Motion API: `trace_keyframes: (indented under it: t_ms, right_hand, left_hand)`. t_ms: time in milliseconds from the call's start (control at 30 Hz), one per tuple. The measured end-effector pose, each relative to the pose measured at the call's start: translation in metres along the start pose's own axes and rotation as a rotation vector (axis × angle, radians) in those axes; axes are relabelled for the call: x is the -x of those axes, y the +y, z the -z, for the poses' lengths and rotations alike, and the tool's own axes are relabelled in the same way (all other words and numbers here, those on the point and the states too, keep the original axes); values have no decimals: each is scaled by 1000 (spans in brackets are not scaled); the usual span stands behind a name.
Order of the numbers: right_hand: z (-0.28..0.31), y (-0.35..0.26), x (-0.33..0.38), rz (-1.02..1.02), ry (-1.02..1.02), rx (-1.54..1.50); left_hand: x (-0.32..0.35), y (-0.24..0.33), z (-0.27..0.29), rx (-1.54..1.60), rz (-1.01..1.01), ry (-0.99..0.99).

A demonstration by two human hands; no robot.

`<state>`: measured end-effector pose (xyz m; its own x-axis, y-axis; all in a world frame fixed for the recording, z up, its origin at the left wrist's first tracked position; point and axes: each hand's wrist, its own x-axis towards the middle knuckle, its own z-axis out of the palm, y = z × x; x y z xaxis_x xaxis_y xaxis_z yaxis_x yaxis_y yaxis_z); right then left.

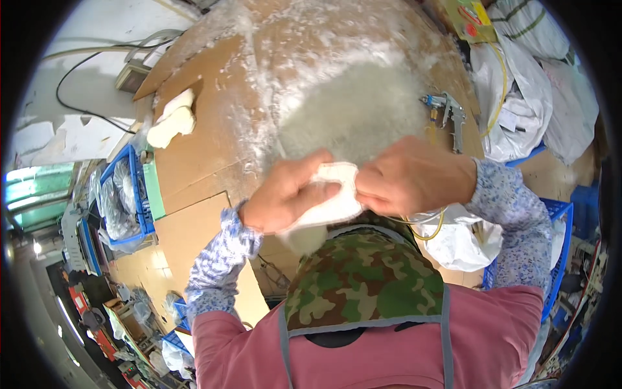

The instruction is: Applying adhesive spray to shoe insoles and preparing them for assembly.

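A small white fabric piece (332, 198) with a stitched edge is held up in front of my apron. My left hand (288, 191) grips it from the left, thumb laid across its face. Closed at its right edge is my right hand (414, 176), blurred by motion, fingertips bunched against the fabric. Whether they hold anything besides the fabric is hidden. Below my left hand hangs a blurred pale piece (306, 240); I cannot tell if it belongs to the same item. Beyond my hands lies a greyish-white patch of fluffy fibre (356, 107).
Cardboard (217, 123) strewn with white fluff covers the table. Cream soft pieces (173, 123) lie at its left. A silver trigger air gun (451, 120) with a blue fitting rests at the right, near white sacks (512, 97). Blue crates (135, 194) stand either side.
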<state>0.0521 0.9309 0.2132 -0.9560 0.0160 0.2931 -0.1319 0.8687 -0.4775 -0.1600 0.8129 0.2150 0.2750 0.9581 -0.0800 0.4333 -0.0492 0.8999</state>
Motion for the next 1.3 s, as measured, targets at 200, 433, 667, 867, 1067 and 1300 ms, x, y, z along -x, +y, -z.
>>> trace_keyframes:
  t_ms: [200, 433, 667, 867, 1067, 1300]
  right_hand:
    - [-3, -30, -2, 74, -80, -458]
    - [10, -6, 44, -381, -190, -517]
    - [-70, 0, 34, -365, -24, -673]
    - [-48, -14, -46, -345, 196, -433]
    - [-56, -8, -73, -228, 203, -281]
    - [-55, -13, -84, -213, 372, -510]
  left_hand:
    - [42, 30, 10, 19, -78, -133]
    - [114, 5, 59, 413, 233, 543]
    - [97, -16, 41, 227, 182, 405]
    - [76, -21, 27, 154, 144, 394]
    - [66, -18, 26, 61, 137, 424]
    - [76, -26, 18, 329, 68, 713]
